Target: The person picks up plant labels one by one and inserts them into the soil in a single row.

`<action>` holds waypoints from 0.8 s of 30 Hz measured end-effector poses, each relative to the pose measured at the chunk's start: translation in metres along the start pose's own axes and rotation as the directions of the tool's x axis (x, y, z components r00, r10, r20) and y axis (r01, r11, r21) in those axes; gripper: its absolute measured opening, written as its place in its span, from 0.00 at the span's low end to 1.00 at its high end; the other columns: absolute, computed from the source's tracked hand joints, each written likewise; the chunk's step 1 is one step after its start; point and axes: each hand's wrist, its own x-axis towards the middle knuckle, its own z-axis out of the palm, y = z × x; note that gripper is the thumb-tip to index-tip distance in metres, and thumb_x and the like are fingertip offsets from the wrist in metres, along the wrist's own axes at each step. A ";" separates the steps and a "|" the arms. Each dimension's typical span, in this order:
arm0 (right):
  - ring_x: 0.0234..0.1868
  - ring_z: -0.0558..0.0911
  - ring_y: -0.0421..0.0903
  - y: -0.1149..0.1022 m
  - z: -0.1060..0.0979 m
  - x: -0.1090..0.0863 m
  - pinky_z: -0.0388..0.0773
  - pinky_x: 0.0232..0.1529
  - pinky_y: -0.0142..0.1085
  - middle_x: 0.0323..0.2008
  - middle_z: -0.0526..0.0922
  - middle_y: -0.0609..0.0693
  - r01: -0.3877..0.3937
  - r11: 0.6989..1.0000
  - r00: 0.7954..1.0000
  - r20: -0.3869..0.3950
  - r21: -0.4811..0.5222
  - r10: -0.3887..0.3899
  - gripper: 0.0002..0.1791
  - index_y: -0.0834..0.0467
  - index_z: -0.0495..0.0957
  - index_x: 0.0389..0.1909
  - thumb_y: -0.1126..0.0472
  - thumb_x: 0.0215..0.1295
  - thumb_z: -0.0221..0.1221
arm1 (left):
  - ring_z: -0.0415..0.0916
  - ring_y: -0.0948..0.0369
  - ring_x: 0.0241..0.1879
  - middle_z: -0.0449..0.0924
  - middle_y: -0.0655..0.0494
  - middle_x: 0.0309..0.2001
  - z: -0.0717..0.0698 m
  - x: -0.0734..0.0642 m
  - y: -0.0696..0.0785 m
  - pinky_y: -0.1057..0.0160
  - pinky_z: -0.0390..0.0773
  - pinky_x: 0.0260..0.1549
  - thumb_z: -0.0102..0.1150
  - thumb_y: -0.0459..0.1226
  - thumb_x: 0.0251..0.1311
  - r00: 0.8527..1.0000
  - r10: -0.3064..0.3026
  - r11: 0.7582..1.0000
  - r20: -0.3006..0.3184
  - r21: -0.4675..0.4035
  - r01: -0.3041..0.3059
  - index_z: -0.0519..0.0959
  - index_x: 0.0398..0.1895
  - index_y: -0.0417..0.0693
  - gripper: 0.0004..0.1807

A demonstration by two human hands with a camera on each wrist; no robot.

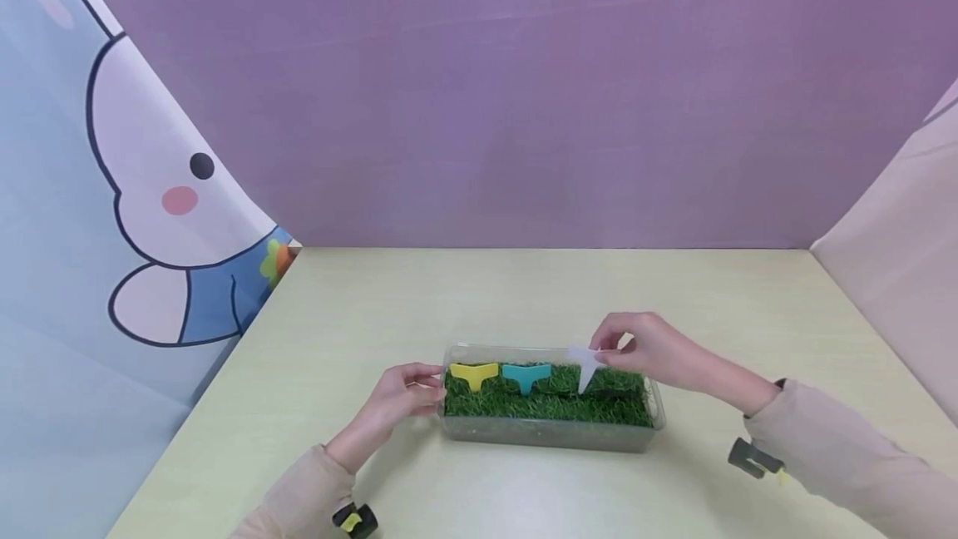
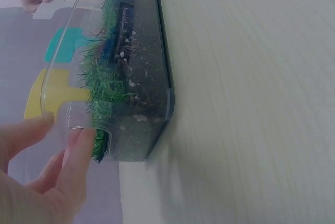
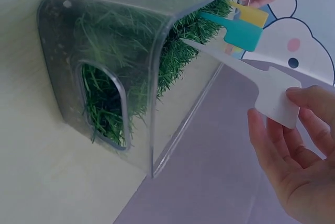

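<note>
Right hand point(image 1: 649, 348) pinches white tag point(image 3: 277, 94), probably light, stiff plastic; broad top suits gripping. Left hand point(image 1: 398, 398) grips box point(image 1: 550, 433) end.

I am working in what is looking like a small staged booth: a purple backdrop point(image 1: 524, 90) is rising behind my pale table point(image 1: 524, 298), a blue cartoon-printed sheet point(image 1: 172, 206) is covering the left side, and a pale sheet point(image 1: 913, 223) is closing the right. Whether a home or studio is lying beyond, I am not managing to tell.
</note>
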 end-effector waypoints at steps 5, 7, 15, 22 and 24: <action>0.30 0.74 0.36 0.002 0.004 0.000 0.79 0.28 0.32 0.27 0.76 0.44 -0.042 0.999 0.999 0.020 -0.011 0.042 0.04 0.58 0.77 0.29 0.69 0.53 0.58 | 0.77 0.58 0.30 0.74 0.47 0.34 0.000 0.000 0.000 0.57 0.80 0.35 0.58 0.25 0.47 1.000 -0.002 1.000 -0.002 0.002 0.002 0.69 0.49 0.27 0.23; 0.30 0.74 0.37 0.001 0.005 -0.001 0.79 0.28 0.31 0.27 0.76 0.44 -0.035 0.999 0.999 0.023 -0.009 0.036 0.05 0.58 0.77 0.29 0.71 0.52 0.58 | 0.77 0.58 0.30 0.74 0.47 0.34 0.000 0.000 0.000 0.57 0.80 0.35 0.57 0.25 0.48 1.000 -0.002 1.000 -0.001 0.001 0.002 0.69 0.49 0.27 0.22; 0.29 0.75 0.37 0.002 0.011 -0.002 0.79 0.28 0.30 0.27 0.77 0.45 0.029 0.999 0.999 0.014 -0.020 -0.029 0.07 0.59 0.77 0.28 0.73 0.50 0.58 | 0.77 0.59 0.30 0.74 0.47 0.34 0.000 -0.001 0.001 0.58 0.80 0.35 0.58 0.25 0.47 1.000 -0.003 1.000 -0.004 0.000 0.003 0.69 0.50 0.27 0.23; 0.29 0.75 0.37 0.006 0.017 -0.001 0.79 0.27 0.30 0.26 0.77 0.45 0.068 0.997 0.998 0.014 -0.042 -0.068 0.08 0.58 0.77 0.26 0.74 0.50 0.58 | 0.77 0.58 0.31 0.74 0.47 0.35 0.000 0.000 0.000 0.58 0.80 0.36 0.58 0.25 0.47 1.000 -0.017 1.000 -0.010 -0.002 0.017 0.69 0.50 0.28 0.23; 0.29 0.75 0.37 0.007 0.018 -0.001 0.79 0.27 0.30 0.26 0.77 0.44 0.062 0.997 0.998 0.017 -0.049 -0.061 0.08 0.58 0.76 0.26 0.74 0.51 0.58 | 0.77 0.58 0.31 0.74 0.47 0.35 0.000 0.000 0.000 0.58 0.80 0.36 0.58 0.25 0.47 1.000 -0.020 1.000 -0.010 -0.003 0.020 0.69 0.50 0.28 0.24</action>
